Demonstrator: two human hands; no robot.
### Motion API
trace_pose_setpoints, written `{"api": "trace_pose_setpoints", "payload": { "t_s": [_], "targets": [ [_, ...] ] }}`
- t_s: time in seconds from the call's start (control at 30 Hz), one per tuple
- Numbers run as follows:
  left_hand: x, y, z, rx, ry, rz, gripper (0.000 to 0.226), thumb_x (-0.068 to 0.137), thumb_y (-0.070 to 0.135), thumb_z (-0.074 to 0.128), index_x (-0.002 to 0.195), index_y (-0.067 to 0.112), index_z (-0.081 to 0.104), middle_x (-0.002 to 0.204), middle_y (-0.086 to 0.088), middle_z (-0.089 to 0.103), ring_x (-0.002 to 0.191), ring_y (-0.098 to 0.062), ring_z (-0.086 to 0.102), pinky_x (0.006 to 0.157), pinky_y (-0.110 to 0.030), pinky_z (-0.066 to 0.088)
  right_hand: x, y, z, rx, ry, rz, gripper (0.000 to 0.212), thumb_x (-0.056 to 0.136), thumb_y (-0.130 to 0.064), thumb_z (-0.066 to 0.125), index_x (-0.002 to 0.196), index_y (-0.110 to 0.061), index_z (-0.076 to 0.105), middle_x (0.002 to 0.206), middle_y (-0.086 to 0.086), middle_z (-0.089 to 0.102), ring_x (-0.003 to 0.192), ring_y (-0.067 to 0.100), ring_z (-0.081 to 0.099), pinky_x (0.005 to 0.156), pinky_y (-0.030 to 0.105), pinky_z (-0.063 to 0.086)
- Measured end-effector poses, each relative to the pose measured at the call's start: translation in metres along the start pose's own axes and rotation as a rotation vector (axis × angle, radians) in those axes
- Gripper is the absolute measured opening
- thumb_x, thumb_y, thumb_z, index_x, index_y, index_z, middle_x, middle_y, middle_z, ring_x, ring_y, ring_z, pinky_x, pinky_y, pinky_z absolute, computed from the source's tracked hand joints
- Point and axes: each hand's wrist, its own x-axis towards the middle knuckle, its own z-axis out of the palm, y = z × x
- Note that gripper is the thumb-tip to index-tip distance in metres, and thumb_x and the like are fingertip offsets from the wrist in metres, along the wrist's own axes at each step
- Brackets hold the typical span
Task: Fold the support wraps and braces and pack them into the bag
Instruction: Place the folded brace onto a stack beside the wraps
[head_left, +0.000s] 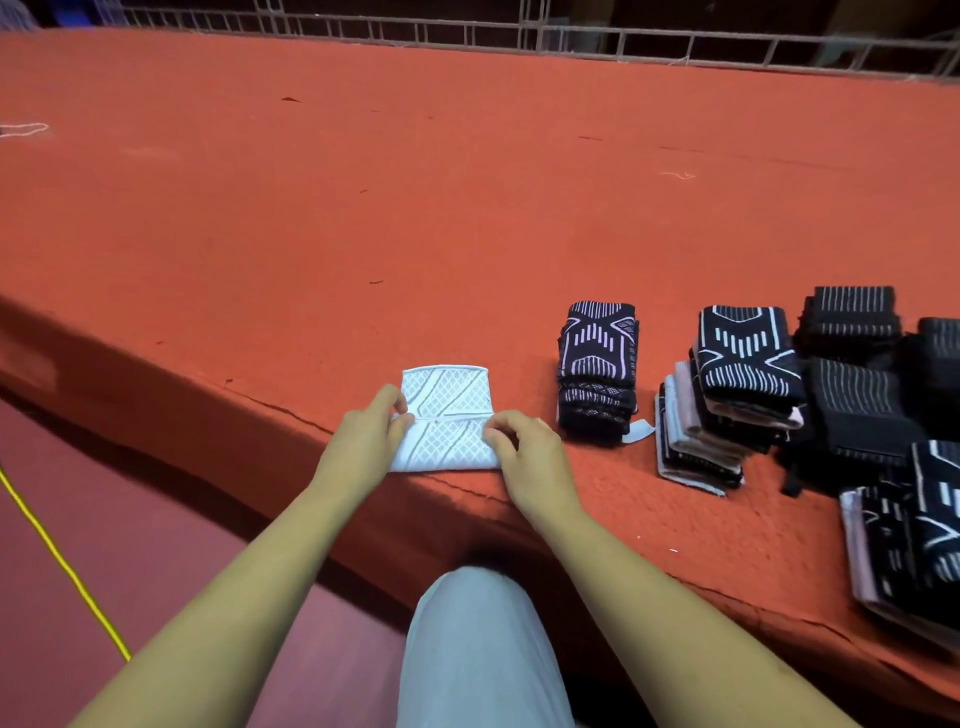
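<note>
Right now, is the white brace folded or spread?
Folded: a folded edge crosses the white brace midway, where left hand and right hand pinch it.

One head-worn view looks forward and down, close over the near edge of the orange counter (467, 208), toward a far railing (571, 36).

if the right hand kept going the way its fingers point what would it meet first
The white wrap, which the right hand pinches at its edge; past it, probably the left hand.
</note>
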Motion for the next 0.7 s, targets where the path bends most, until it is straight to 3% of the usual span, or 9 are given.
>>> {"api": "trace_pose_setpoints", "payload": {
  "t_s": [0.1, 0.27, 0.37, 0.47, 0.53, 0.6, 0.7],
  "targets": [
    [0.0, 0.004, 0.001, 0.053, -0.01, 0.011, 0.01, 0.098, 0.02, 0.058, 0.1, 0.014, 0.05, 0.067, -0.014, 0.059, 0.071, -0.04, 0.055, 0.065, -0.047, 0.045, 0.0, 0.002, 0.001, -0.069, -0.008, -0.047, 0.016, 0.093, -0.032, 0.063, 0.1, -0.02, 0.071, 0.099, -0.008, 0.067, 0.096, 0.013, 0.054, 0.09, 0.037, 0.046],
    [0.004, 0.002, -0.002, 0.162, -0.075, 0.051, 0.011, 0.095, 0.018, 0.062, 0.093, 0.011, 0.054, 0.086, -0.008, 0.055, 0.086, -0.034, 0.054, 0.075, -0.046, 0.044, -0.006, 0.003, 0.004, -0.213, -0.025, -0.09, 0.045, 0.083, -0.053, 0.069, 0.109, -0.016, 0.072, 0.1, -0.007, 0.049, 0.102, 0.014, 0.046, 0.092, 0.028, 0.043],
    [0.007, -0.005, -0.007, 0.169, -0.071, 0.112, 0.01, 0.091, 0.016, 0.068, 0.091, 0.01, 0.059, 0.089, -0.004, 0.05, 0.086, -0.027, 0.051, 0.076, -0.042, 0.043, -0.007, 0.003, 0.003, -0.252, -0.001, -0.135, 0.056, 0.075, -0.062, 0.063, 0.106, -0.016, 0.073, 0.109, -0.008, 0.051, 0.103, 0.015, 0.045, 0.095, 0.028, 0.039],
    [0.007, -0.01, -0.013, 0.209, -0.061, 0.351, 0.005, 0.089, 0.017, 0.067, 0.092, 0.013, 0.065, 0.095, -0.002, 0.055, 0.086, -0.02, 0.046, 0.078, -0.039, 0.044, -0.006, 0.006, 0.003, -0.265, -0.061, -0.187, 0.052, 0.075, -0.053, 0.07, 0.11, -0.015, 0.071, 0.126, -0.009, 0.056, 0.118, 0.012, 0.046, 0.104, 0.03, 0.034],
    [0.005, -0.008, -0.017, 0.202, -0.157, 0.47, 0.019, 0.092, 0.029, 0.054, 0.092, 0.016, 0.067, 0.094, 0.003, 0.061, 0.085, -0.016, 0.049, 0.079, -0.036, 0.043, -0.005, 0.007, 0.002, -0.244, -0.095, -0.216, 0.049, 0.075, -0.048, 0.071, 0.112, -0.016, 0.07, 0.126, -0.01, 0.058, 0.123, 0.01, 0.048, 0.107, 0.032, 0.035],
    [0.0, -0.003, -0.021, 0.147, -0.241, 0.468, 0.032, 0.093, 0.04, 0.048, 0.097, 0.016, 0.07, 0.099, 0.007, 0.064, 0.092, -0.01, 0.053, 0.086, -0.027, 0.042, -0.005, 0.008, 0.001, -0.225, -0.107, -0.23, 0.045, 0.076, -0.043, 0.068, 0.114, -0.02, 0.068, 0.124, -0.012, 0.06, 0.123, 0.009, 0.05, 0.107, 0.033, 0.035],
    [-0.01, -0.009, -0.026, 0.095, -0.289, 0.41, 0.043, 0.089, 0.051, 0.067, 0.117, 0.018, 0.069, 0.117, 0.011, 0.06, 0.11, -0.003, 0.052, 0.099, -0.011, 0.034, -0.005, 0.007, -0.001, -0.215, -0.124, -0.242, 0.043, 0.074, -0.034, 0.061, 0.116, -0.025, 0.067, 0.123, -0.013, 0.06, 0.124, 0.008, 0.048, 0.106, 0.028, 0.032]
  ]
}}
